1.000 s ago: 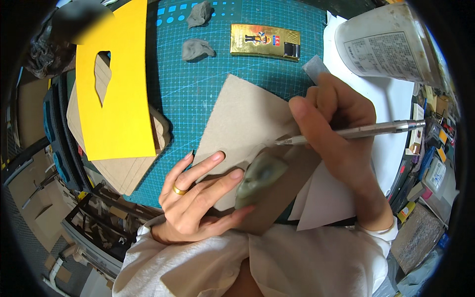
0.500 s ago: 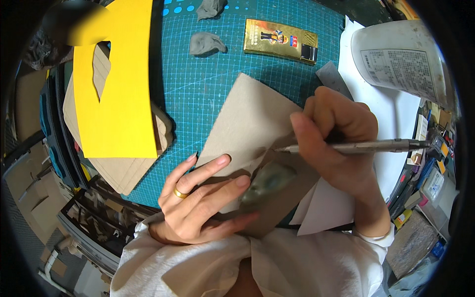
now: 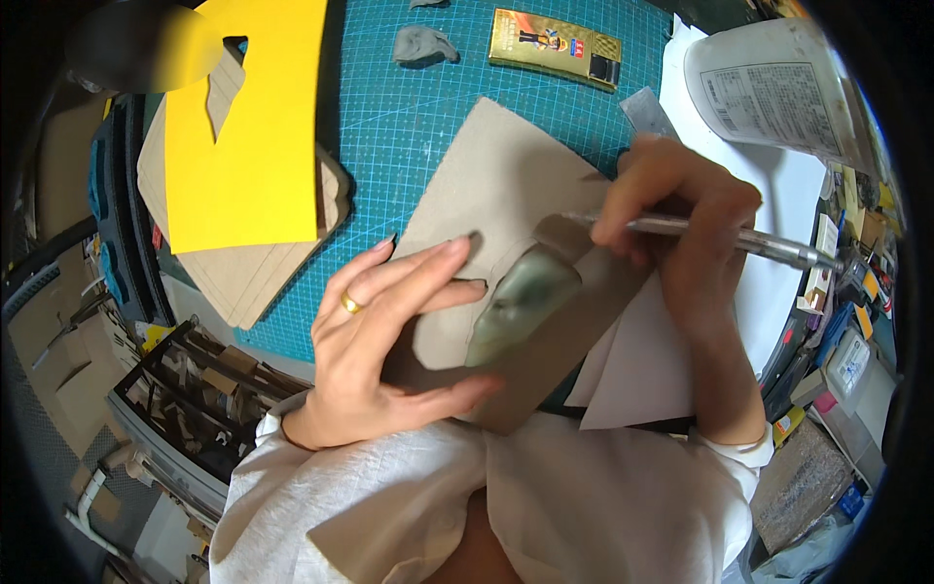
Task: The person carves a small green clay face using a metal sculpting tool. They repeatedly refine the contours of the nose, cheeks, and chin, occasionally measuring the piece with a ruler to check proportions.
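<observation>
At the middle of the head view, a glossy green piece (image 3: 527, 304) lies on a grey-brown card (image 3: 482, 185). Toward its nine o'clock, the left hand (image 3: 375, 326) has its fingers spread over the card, gripping nothing. Toward two o'clock, the right hand (image 3: 691, 209) pinches a slim pen (image 3: 778, 247); whether its tip touches the card, I cannot tell. Toward twelve sits a gold box (image 3: 553, 51).

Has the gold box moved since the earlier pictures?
No: the gold box keeps its place against the green cutting mat's grid; only the whole camera view has shifted.
</observation>
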The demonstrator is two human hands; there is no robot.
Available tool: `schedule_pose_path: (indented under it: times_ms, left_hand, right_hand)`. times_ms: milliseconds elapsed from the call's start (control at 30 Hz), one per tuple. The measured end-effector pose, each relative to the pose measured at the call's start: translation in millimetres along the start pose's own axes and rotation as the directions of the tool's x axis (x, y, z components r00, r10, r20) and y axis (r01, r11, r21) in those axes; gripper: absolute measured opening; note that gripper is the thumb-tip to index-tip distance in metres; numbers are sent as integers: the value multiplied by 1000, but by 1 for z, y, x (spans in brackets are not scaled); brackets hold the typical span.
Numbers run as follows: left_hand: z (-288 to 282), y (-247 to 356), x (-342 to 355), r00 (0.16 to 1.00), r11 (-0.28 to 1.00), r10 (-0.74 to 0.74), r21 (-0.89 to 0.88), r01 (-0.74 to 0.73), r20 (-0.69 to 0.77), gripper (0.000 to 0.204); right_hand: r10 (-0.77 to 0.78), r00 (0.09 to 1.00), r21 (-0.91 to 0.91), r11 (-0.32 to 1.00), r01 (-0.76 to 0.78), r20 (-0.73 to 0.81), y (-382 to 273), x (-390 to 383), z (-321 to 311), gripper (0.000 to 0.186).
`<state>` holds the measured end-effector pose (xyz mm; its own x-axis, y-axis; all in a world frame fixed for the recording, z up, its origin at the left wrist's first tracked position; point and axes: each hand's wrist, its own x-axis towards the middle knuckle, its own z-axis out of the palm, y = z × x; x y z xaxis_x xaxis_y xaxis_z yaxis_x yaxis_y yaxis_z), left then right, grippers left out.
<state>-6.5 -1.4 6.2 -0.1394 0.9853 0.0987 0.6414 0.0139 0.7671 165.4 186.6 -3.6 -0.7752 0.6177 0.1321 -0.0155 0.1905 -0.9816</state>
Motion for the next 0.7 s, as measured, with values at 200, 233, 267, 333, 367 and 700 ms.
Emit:
schedule_pose_path:
  times_ms: [200,233,267,333,367,700]
  left_hand:
    - [-5,9,2,997,998,-42,40,40,61,84]
    - [-5,11,1,998,997,-37,68,33,51,84]
    - [-3,11,-1,999,995,-30,92,26,40,84]
    - [-6,10,-7,994,980,-65,196,46,90,89]
    - [-4,10,-13,992,974,-87,216,67,86,90]
    - [-19,12,-20,993,915,-118,391,102,17,75]
  right_hand:
    - [129,988,72,990,-123,-84,-7,3,6,49]
    - [170,984,150,976,-159,-59,-11,3,3,42]
    - [209,977,223,955,-198,-31,-12,3,-1,35]
    - [242,970,189,952,-240,13,-10,0,-4,30]
    - [264,964,170,949,-266,33,-9,-3,-5,27]
    - [214,956,16,976,-216,-201,-16,-37,12,10]
